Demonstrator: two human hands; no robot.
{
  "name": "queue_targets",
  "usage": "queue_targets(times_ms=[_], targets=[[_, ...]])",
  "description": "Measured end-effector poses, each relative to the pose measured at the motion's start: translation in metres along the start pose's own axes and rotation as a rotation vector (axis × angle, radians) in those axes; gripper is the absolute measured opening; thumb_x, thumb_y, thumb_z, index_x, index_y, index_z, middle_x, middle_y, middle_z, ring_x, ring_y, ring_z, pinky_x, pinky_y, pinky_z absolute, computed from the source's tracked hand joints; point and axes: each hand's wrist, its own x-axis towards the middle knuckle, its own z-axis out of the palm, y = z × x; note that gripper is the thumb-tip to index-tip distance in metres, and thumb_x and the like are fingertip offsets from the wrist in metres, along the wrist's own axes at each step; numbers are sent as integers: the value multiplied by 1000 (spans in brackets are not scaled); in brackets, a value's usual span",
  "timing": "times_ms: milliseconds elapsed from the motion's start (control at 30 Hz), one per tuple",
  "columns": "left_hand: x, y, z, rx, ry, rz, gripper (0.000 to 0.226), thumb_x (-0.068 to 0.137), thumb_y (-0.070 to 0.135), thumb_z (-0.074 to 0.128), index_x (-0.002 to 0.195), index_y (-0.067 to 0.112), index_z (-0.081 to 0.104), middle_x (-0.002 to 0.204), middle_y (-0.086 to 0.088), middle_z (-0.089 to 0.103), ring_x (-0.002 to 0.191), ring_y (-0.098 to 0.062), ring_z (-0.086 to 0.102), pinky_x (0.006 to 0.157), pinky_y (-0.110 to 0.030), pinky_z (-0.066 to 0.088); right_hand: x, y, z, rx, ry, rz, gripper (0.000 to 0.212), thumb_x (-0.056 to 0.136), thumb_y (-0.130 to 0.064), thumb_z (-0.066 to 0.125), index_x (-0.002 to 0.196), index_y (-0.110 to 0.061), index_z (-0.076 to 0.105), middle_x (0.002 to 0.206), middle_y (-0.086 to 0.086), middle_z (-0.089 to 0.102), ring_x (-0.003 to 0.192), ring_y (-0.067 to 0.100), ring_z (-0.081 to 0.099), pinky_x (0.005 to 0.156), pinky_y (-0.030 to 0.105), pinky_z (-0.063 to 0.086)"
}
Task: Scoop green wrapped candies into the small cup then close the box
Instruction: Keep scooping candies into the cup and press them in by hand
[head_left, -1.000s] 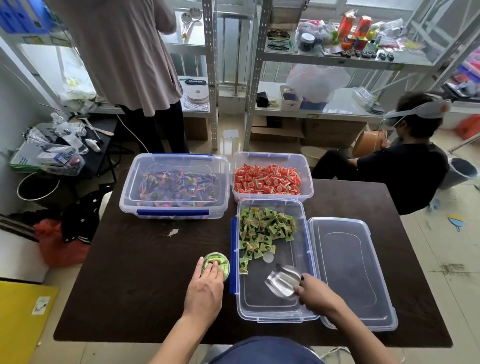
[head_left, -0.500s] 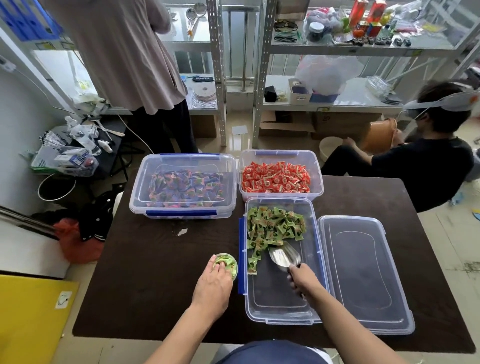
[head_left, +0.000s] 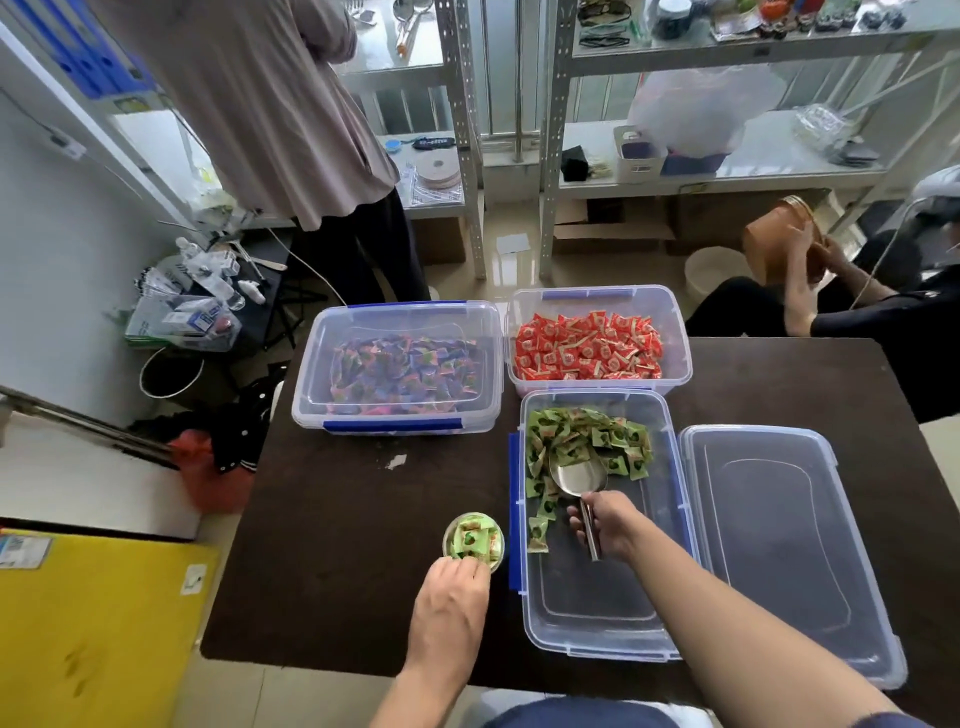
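Green wrapped candies (head_left: 587, 441) sit heaped at the far end of the clear plastic box (head_left: 597, 613). Nearest, the left hand (head_left: 449, 603) pinches the small cup's (head_left: 472, 540) rim, already topped up. The right hand (head_left: 608, 525), fingers wrapped round the handle, has pushed the shiny metal scoop (head_left: 576, 478) forward into the crinkly pile: another load coming. Lid (head_left: 779, 545) lies flat beside the box.

Upper centre of the frame, a lidded clear box of multicoloured candies (head_left: 405, 371) sits on the dark table (head_left: 353, 545), just beside an open box of red candies (head_left: 589, 348). A standing person (head_left: 270, 104) occupies the upper left; metal shelving (head_left: 675, 171) runs along the top.
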Motion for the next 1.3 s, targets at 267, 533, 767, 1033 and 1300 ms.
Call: queue_targets(times_ms=[267,533,767,1033,1300], targets=[[10,1,1,150,-43,7,46,97,-2,32,137,15,46,122,-2,63,118,-19,57,126,-37,10,10,-4,-5,37,20,-3,29,97,-13,38,84,-2,61,66,8,62,44,13,54,39,20,40],[11,-18,10,-159,48,41,45,73,-7,71,110,19,72,92,8,73,91,-10,69,106,-37,49,-1,8,-28,-109,59,-132,25,95,-17,43,93,-5,64,78,13,70,51,16,56,44,22,39],[8,-14,-1,-363,187,-80,50,81,14,80,127,24,62,132,9,57,127,-7,50,109,-30,44,-39,18,-58,-316,118,-339,13,91,-10,50,84,-7,61,71,11,69,55,20,63,51,29,46],[10,-18,8,-610,213,-257,68,88,13,73,148,23,43,149,14,38,140,-3,33,117,-26,28,-111,15,-70,-493,23,-422,21,89,-4,46,97,-5,65,68,5,69,57,16,56,53,24,38],[13,-16,11,-827,327,-377,56,91,-8,51,140,19,53,142,3,54,133,-8,47,115,-27,33,-155,17,-28,-660,-110,-434,24,81,-16,49,96,-12,67,70,3,69,54,12,54,46,22,36]])
